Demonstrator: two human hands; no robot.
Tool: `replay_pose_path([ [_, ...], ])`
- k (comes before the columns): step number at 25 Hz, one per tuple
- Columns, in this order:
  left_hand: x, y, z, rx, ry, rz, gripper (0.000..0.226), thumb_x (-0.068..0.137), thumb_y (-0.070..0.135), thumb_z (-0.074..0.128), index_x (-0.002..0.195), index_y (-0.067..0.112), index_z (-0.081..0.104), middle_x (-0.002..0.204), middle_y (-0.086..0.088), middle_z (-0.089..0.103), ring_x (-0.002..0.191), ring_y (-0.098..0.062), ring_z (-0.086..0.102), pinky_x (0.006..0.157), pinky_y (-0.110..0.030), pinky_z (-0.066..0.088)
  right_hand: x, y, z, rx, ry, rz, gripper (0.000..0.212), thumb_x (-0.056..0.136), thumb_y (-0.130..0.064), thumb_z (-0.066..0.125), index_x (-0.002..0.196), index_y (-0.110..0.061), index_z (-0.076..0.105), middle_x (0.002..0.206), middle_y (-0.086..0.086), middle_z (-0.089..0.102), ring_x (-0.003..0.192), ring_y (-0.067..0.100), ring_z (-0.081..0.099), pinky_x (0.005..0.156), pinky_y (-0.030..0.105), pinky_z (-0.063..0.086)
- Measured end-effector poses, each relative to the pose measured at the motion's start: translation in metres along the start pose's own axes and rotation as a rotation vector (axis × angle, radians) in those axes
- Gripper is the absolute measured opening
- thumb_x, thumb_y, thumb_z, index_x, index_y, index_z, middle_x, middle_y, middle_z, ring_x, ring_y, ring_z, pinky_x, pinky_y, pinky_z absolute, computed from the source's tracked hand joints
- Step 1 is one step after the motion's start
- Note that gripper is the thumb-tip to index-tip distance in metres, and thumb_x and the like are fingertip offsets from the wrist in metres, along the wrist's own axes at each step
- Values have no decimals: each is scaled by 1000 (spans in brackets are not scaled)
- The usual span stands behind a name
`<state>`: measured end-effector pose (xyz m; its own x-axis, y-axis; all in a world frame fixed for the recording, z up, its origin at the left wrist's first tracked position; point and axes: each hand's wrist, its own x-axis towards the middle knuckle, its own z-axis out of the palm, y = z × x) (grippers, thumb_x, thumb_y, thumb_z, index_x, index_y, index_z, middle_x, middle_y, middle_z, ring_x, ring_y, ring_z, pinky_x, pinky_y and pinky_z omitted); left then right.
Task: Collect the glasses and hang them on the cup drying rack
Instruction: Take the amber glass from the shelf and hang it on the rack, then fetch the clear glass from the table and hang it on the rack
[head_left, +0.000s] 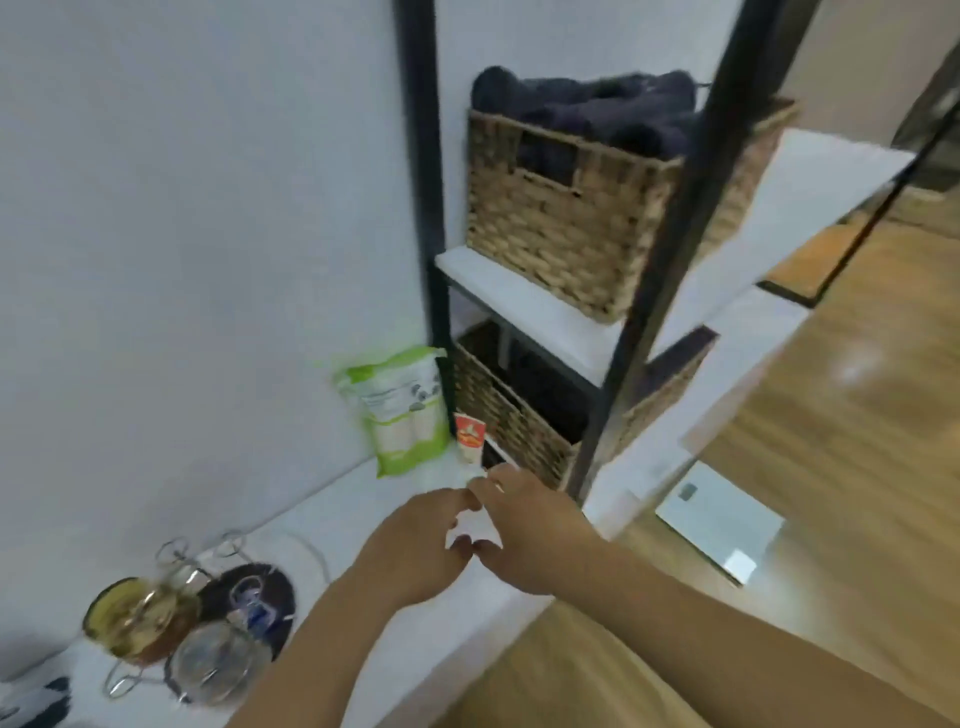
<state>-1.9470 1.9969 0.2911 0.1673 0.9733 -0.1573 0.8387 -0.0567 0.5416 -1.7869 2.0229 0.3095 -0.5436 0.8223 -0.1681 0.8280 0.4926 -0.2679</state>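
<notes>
A wire cup drying rack (179, 553) on a dark round base stands at the lower left of the white counter (363, 519). An amber glass (137, 618), a clear glass (218, 662) and a blue-tinted glass (254, 608) hang on it. My left hand (415, 551) and my right hand (530, 530) meet over the counter to the right of the rack. Their curled fingertips touch and ring a small gap. The blur hides whether a clear glass sits in that gap.
A green bag (400, 410) and a small red and white carton (470, 436) stand against the wall behind my hands. To the right rises a black shelf unit (670, 260) holding two wicker baskets (566, 218). Beyond the counter edge is wooden floor (831, 415).
</notes>
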Motion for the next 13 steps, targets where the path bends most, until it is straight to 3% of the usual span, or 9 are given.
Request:
replay_pose_path([
  [2, 31, 79, 47, 43, -59, 117, 42, 90, 28, 57, 132, 27, 50, 132, 3, 59, 115, -19, 58, 94, -37, 48, -59, 76, -13, 31, 51, 152, 50, 92, -40, 59, 136, -27, 40, 137, 3, 44, 124, 28, 50, 89, 45, 53],
  [8, 102, 290, 160, 112, -255, 501, 50, 92, 34, 55, 140, 29, 42, 148, 7, 45, 127, -17, 50, 104, -39, 44, -241, 265, -27, 143, 225, 671, 63, 92, -35, 60, 146, -24, 31, 147, 6, 38, 131, 28, 42, 89, 43, 52],
  [13, 139, 462, 268, 158, -413, 774, 46, 87, 33, 57, 131, 36, 47, 136, 4, 55, 119, -23, 55, 94, -41, 49, -398, 380, -9, 268, 289, 1125, 62, 91, -36, 61, 145, -23, 34, 144, 7, 40, 130, 29, 43, 92, 43, 50],
])
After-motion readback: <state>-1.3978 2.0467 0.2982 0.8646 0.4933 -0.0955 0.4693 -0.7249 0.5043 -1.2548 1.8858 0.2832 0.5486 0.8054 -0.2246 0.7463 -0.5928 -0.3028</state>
